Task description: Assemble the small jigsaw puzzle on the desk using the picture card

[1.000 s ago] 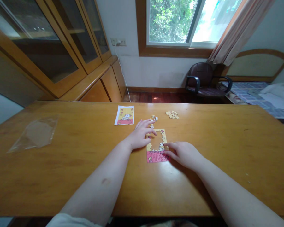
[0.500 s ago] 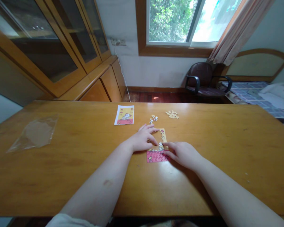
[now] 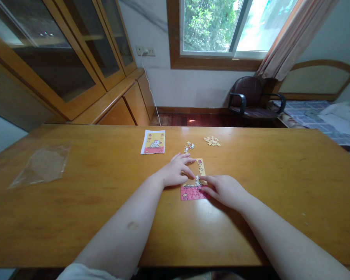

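A partly assembled jigsaw puzzle (image 3: 192,193) lies flat on the table, with a pink bottom section and a yellow border around an open middle. My left hand (image 3: 177,171) rests over its left and upper side, fingers spread, hiding part of that border. From the right, my right hand (image 3: 227,189) reaches in with its index finger at a small white puzzle piece (image 3: 197,180) in the lower right of the gap. Its thumb lies lower, at the pink section, apart from the index finger.
Beyond the puzzle lie a few loose printed pieces (image 3: 189,147) and a pile of plain tan pieces (image 3: 212,141). A picture card (image 3: 153,142) is at the back left. Far left on the wooden table (image 3: 105,163) lies a clear plastic bag (image 3: 45,164).
The white piece under my right index finger has shifted or turned very slightly. Both hands stay in nearly the same place.
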Demonstrator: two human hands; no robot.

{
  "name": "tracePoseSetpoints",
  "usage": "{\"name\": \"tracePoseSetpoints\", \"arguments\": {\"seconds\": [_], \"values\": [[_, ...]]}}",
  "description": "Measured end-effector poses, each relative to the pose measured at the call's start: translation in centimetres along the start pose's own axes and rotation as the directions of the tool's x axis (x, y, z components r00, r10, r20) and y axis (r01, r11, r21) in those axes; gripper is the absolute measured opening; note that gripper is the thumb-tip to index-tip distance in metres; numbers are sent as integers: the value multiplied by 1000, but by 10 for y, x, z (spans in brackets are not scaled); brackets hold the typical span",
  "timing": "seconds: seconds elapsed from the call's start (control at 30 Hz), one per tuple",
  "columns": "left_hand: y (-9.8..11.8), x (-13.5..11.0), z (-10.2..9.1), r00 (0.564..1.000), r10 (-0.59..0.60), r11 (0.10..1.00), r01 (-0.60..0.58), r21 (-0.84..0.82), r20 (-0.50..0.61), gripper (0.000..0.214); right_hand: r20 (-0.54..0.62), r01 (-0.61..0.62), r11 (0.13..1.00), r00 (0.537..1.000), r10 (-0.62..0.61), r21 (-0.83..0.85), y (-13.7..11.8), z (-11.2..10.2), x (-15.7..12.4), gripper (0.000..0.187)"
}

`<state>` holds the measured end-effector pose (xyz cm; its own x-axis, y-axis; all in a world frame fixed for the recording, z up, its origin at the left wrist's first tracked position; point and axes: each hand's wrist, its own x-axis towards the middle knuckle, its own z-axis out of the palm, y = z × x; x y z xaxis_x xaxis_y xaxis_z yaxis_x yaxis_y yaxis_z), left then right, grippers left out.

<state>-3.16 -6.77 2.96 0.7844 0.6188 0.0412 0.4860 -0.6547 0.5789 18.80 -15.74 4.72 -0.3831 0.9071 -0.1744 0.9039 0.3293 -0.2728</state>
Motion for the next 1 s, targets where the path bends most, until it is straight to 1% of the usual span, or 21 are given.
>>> {"name": "tracePoseSetpoints", "arguments": {"seconds": [0.13, 0.3, 0.53, 0.73, 0.83, 0.9, 0.97, 1.0], "values": [[-2, 0, 2, 1000, -1, 1000, 1, -14, 12, 36, 23, -5, 1000, 1000, 5, -11, 0, 1, 1, 44], [-4, 0, 2, 1000, -3, 1000, 4, -12, 29, 41, 18, -3, 1000, 1000, 3, 2, -1, 1, 1, 46], [-4, 1, 1, 998, -20, 1000, 18, 25, 60, 40, 43, 6, 1000, 999, -5, -6, 0, 4, 2, 47], [-4, 0, 1, 999, -19, 1000, 18, 18, 49, 35, 38, 21, 1000, 999, -21, 0, -1, 3, 2, 46], [-6, 1, 2, 1000, -16, 1000, 15, 14, 6, 36, 25, 22, 1000, 999, -23, 16, -1, 4, 1, 45], [-10, 2, 3, 998, -22, 1000, 23, 12, -50, 36, 11, 23, 998, 1000, -24, 64, 1, 5, 2, 44], [-14, 3, 4, 987, -60, 998, 62, 10, -148, 32, -15, 14, 987, 1000, -12, 160, 7, 7, 5, 44], [-17, 4, 5, 974, -92, 995, 95, 3, -208, 29, -41, 3, 976, 999, 6, 217, 11, 9, 7, 43]]}}
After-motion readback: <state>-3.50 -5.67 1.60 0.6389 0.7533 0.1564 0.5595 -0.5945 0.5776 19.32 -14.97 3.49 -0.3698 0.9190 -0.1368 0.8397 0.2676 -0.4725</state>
